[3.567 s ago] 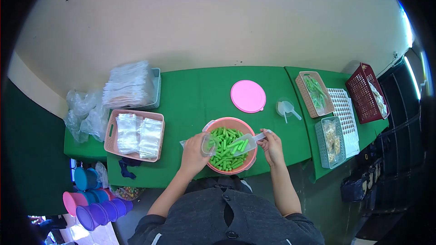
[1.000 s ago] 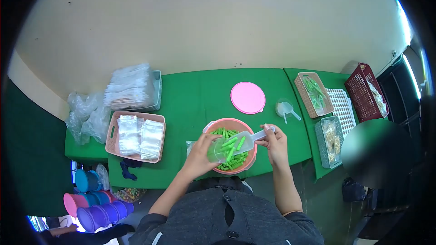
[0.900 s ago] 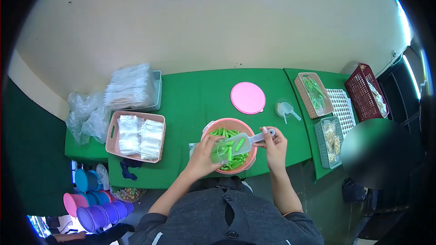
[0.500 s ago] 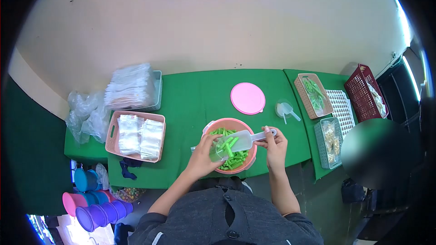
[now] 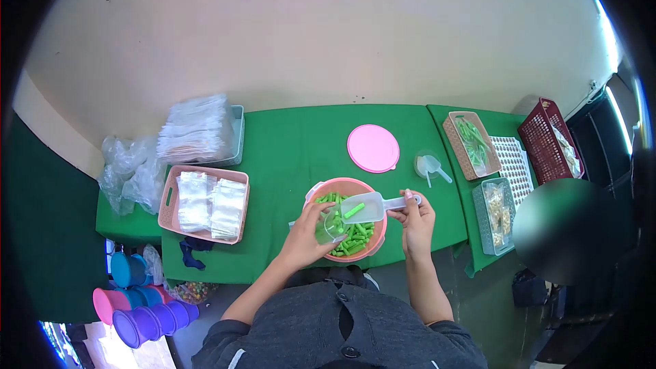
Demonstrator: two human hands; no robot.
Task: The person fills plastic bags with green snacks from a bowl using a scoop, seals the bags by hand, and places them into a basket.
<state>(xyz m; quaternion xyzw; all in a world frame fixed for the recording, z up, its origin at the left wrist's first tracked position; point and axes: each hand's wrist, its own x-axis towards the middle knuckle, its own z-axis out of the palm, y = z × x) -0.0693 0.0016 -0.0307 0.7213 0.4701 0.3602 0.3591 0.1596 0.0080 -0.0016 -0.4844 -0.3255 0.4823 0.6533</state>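
My left hand (image 5: 305,239) is wrapped round a clear plastic cup (image 5: 331,227) with green stick-shaped pieces inside, tilted over the left side of a round pink tub (image 5: 380,242). In my right hand (image 5: 414,222) is the handle of a translucent plastic scoop (image 5: 369,209). A single green piece (image 5: 354,211) lies on its blade, whose front edge is right at the mouth of the cup. Below both hands, many short green sticks (image 5: 356,240) fill the tub.
A pink lid (image 5: 373,148) and clear scoops (image 5: 429,164) lie behind the tub. Left are a basket of clear bags (image 5: 229,208) and a stack of bags (image 5: 196,130). Baskets with green (image 5: 471,143) and beige packets (image 5: 497,215), a sticker sheet (image 5: 512,164) and a maroon basket (image 5: 547,137) stand right.
Most of the green pieces on the scoop have gone into the cup, leaving one on the blade. My right hand has shifted slightly right with the scoop; the left has barely moved.
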